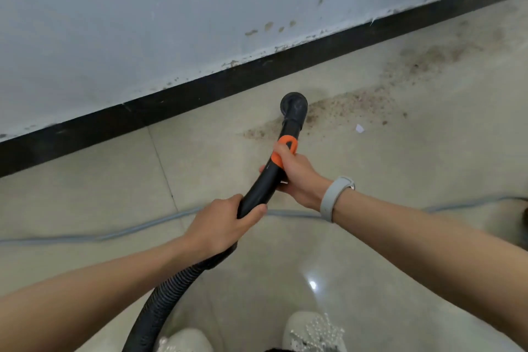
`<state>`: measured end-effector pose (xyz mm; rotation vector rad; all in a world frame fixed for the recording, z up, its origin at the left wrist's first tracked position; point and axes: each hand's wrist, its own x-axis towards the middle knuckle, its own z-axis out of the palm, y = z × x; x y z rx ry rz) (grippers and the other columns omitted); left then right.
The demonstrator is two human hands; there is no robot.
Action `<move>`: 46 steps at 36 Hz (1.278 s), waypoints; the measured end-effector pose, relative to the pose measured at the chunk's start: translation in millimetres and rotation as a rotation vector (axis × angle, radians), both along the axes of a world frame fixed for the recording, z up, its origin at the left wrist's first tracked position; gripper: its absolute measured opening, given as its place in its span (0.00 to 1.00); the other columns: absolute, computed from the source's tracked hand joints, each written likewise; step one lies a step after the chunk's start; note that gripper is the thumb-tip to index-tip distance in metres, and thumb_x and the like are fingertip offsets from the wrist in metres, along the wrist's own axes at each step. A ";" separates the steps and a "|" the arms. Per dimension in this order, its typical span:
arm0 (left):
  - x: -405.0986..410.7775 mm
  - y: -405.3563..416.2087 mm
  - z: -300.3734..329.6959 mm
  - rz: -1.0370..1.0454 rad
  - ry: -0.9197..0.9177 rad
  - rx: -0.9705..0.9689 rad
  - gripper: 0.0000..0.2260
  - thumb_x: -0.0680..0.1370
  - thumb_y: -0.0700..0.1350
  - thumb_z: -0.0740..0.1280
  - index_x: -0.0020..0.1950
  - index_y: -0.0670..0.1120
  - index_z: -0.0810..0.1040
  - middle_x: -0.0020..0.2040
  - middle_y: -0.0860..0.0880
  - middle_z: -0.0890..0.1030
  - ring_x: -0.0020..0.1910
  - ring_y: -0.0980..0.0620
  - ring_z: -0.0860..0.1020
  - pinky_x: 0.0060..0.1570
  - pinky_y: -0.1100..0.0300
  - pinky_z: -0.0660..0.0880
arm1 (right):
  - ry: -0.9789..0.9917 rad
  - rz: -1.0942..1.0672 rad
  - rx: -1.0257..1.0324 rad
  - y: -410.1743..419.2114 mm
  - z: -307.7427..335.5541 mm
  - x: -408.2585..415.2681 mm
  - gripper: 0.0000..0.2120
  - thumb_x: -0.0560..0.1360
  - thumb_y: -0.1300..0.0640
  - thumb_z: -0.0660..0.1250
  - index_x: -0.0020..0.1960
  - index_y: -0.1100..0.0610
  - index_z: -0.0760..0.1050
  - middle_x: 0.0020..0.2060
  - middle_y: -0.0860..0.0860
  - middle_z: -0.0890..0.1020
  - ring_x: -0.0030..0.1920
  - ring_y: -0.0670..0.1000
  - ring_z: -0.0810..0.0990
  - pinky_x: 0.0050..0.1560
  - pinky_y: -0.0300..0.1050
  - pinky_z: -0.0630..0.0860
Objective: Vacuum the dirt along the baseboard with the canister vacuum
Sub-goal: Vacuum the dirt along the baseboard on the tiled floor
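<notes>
Black round nozzle on gritty brown dirt beside the black baseboard.
Right hand grips the orange-collared smooth wand; left hand wraps its curved end above the ribbed hose.

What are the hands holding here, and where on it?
Both grip the vacuum wand: the right hand at the orange collar near the nozzle, the left hand lower, where the wand meets the hose.

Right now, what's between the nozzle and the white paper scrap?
In the head view, a band of brown dirt covers the floor tile between the nozzle and the paper scrap; nothing else.
</notes>
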<state>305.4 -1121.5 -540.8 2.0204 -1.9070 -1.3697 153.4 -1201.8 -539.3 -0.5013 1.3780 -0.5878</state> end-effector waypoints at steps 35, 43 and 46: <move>20.2 25.0 4.6 0.037 0.034 0.086 0.21 0.79 0.62 0.57 0.39 0.46 0.73 0.27 0.48 0.80 0.24 0.54 0.79 0.36 0.57 0.78 | -0.003 0.041 0.131 23.3 -14.2 37.0 0.09 0.79 0.51 0.62 0.45 0.56 0.67 0.45 0.56 0.75 0.50 0.57 0.77 0.60 0.56 0.77; -10.3 -10.9 -0.7 -0.007 0.070 0.093 0.19 0.79 0.60 0.58 0.39 0.46 0.72 0.25 0.51 0.78 0.23 0.54 0.77 0.34 0.58 0.78 | 0.025 -0.013 0.104 -2.1 -13.3 1.8 0.10 0.79 0.51 0.61 0.46 0.57 0.67 0.44 0.56 0.75 0.50 0.56 0.77 0.55 0.54 0.78; -22.0 -25.5 -1.8 -0.033 0.062 0.086 0.20 0.79 0.62 0.58 0.38 0.46 0.72 0.25 0.51 0.78 0.24 0.53 0.77 0.36 0.55 0.78 | 0.032 -0.050 0.100 -13.0 -15.4 -10.4 0.10 0.79 0.51 0.61 0.46 0.57 0.67 0.43 0.56 0.75 0.49 0.57 0.77 0.56 0.54 0.78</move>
